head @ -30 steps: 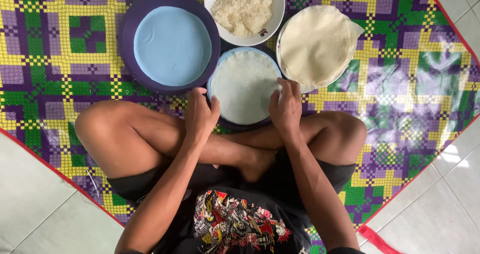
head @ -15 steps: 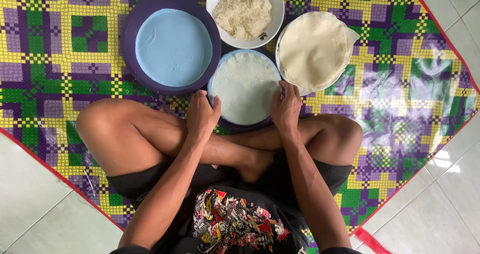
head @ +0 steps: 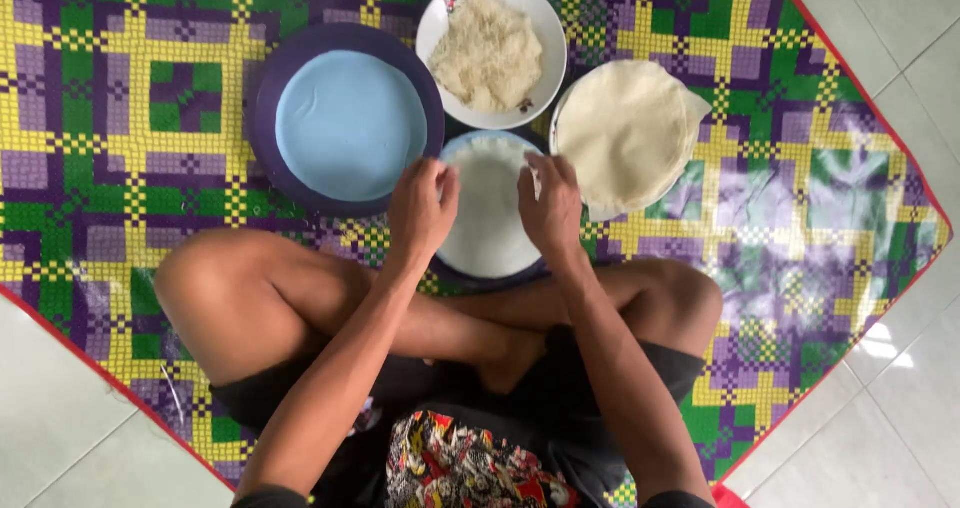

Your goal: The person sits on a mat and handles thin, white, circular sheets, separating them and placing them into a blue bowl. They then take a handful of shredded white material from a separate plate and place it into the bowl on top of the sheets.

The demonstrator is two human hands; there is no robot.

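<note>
The wrapper (head: 490,208), thin, pale and round, lies flat on the small blue plate (head: 470,273) just in front of my crossed legs, at the middle of the mat (head: 120,118). Being a disc, it has no long axis. My left hand (head: 420,208) rests on its left edge, my right hand (head: 550,203) on its right edge, so both are equally near and the sheet lies between them, inward from each. Both hands are loosely curled, fingertips pinched at the sheet's far edge; I cannot tell whether they have lifted it. Far left sits a large purple plate (head: 265,108) with a blue sheet (head: 350,123). Far centre, a white bowl (head: 545,48) of shredded filling (head: 487,53). Right, a stack of cream wrappers (head: 625,128).
</note>
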